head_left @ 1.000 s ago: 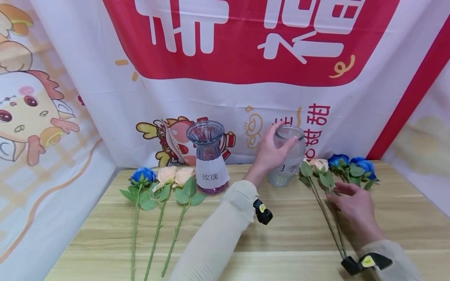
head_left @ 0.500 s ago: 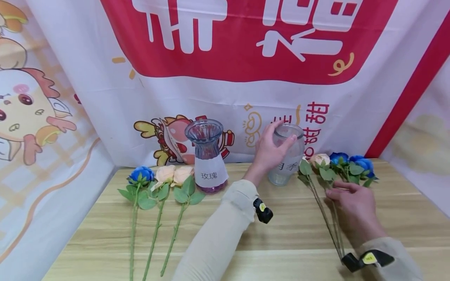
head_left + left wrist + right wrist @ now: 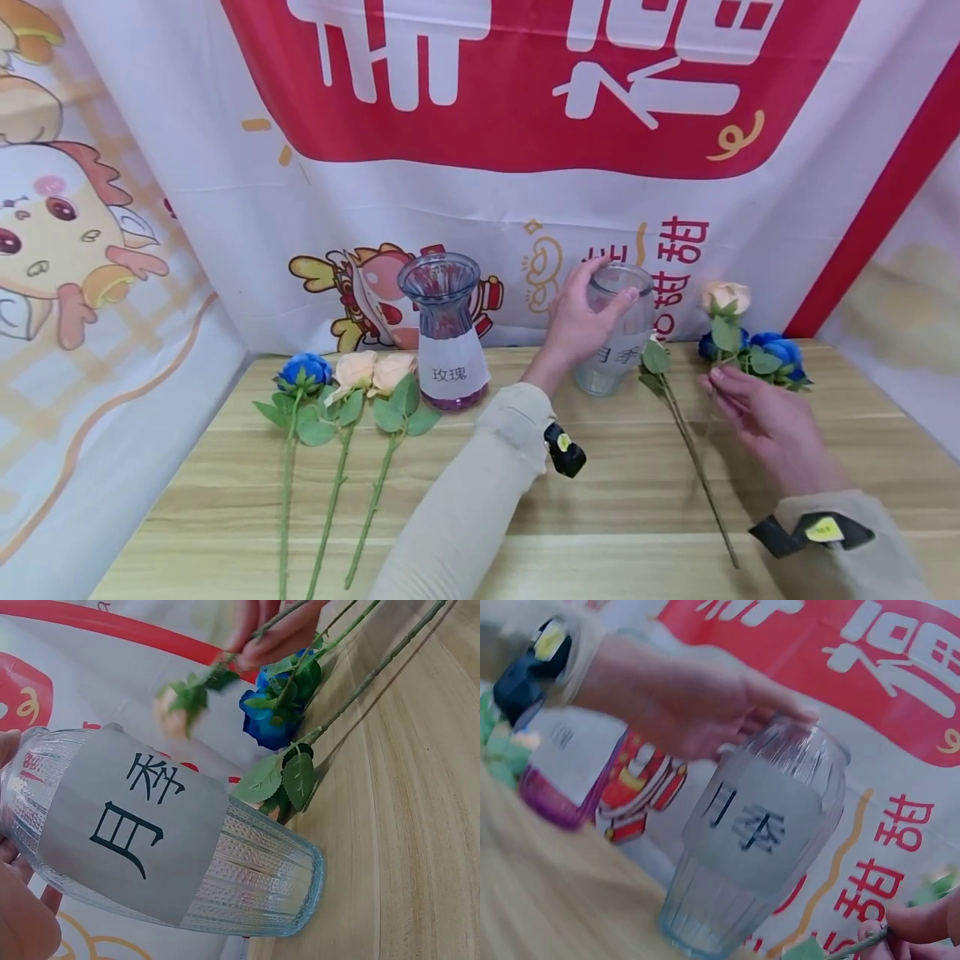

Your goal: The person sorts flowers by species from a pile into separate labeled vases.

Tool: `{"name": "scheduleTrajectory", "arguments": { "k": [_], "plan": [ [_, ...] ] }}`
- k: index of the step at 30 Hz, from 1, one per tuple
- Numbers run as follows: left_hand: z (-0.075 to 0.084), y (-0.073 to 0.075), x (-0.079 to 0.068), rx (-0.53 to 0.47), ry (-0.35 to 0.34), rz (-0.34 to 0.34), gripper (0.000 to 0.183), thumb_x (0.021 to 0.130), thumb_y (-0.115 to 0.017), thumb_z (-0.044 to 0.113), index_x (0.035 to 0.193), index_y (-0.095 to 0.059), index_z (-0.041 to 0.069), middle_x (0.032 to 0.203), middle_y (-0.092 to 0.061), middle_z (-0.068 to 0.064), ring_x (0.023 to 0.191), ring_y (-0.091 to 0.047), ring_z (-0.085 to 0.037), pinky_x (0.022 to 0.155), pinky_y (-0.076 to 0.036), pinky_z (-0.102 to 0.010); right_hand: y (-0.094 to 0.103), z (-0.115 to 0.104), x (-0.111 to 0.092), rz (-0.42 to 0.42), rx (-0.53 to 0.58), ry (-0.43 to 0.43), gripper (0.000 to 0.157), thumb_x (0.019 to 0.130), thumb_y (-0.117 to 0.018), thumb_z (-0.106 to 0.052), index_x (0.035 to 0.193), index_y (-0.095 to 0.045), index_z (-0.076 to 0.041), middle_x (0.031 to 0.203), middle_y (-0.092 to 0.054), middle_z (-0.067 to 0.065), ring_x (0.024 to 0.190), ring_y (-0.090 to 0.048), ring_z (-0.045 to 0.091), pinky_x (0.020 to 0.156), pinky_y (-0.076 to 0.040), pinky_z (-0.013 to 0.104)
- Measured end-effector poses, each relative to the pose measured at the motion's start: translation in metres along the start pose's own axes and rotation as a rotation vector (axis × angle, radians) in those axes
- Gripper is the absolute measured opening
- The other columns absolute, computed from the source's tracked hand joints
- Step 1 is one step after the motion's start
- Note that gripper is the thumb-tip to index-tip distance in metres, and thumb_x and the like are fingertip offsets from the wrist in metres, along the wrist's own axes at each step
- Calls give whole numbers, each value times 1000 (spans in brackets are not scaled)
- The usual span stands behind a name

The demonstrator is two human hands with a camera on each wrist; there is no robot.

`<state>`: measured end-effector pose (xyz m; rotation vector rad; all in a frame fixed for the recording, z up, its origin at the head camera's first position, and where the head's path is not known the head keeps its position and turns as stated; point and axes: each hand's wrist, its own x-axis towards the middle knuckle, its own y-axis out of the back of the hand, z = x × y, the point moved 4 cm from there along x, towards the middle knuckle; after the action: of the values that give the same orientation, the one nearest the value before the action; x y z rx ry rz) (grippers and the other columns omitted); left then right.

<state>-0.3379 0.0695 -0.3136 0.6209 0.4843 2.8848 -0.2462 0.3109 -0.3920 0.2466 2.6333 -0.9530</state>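
Note:
My left hand (image 3: 577, 325) grips a clear ribbed glass vase (image 3: 600, 385) around its upper part, just below the rim. The vase stands upright on the wooden table and bears a white label (image 3: 142, 817) with black characters. My right hand (image 3: 776, 421) pinches the green stem of a peach rose (image 3: 726, 298), its bloom raised above the table and blurred in the left wrist view. Just behind that hand lie blue roses (image 3: 778, 357). Between the vase and the right hand lies another stem with green leaves (image 3: 656, 357); its bloom is mostly hidden.
A bluish-purple glass vase (image 3: 442, 321) with a white label stands left of the left hand. Further left lie a blue rose (image 3: 303, 372) and two peach roses (image 3: 354, 372). A printed cloth (image 3: 502, 200) hangs along the table's back edge.
The right hand has picked up a peach rose that was lying on the table and raised its bloom. The left hand and the clear vase have stayed put.

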Motion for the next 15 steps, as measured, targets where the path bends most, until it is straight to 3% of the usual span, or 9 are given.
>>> {"name": "scheduleTrajectory", "arguments": {
  "k": [4,8,15],
  "plan": [
    [0,-1,-1,7,9,-1,63,100,-70,47,158,-47,35,164,-47,8,148,-47,-21,122,-36,-56,-7,-7,0,-55,109,-3,21,102,-64,0,93,-82,-8,93,-83,7,88,-82,20,84,-66,32],
    [1,0,-1,11,4,-2,63,100,-69,47,158,-47,34,165,-46,8,149,-46,-21,123,-35,-56,-13,-15,0,-53,146,8,14,102,-67,-5,98,-80,-10,96,-82,8,91,-81,21,85,-66,36],
    [0,2,-1,-2,10,-11,65,100,-70,47,159,-46,32,164,-47,8,149,-46,-21,121,-38,-56,-22,-27,0,-53,322,95,12,102,-66,-3,104,-78,-6,99,-81,11,97,-80,21,92,-65,33]
  ]
}}
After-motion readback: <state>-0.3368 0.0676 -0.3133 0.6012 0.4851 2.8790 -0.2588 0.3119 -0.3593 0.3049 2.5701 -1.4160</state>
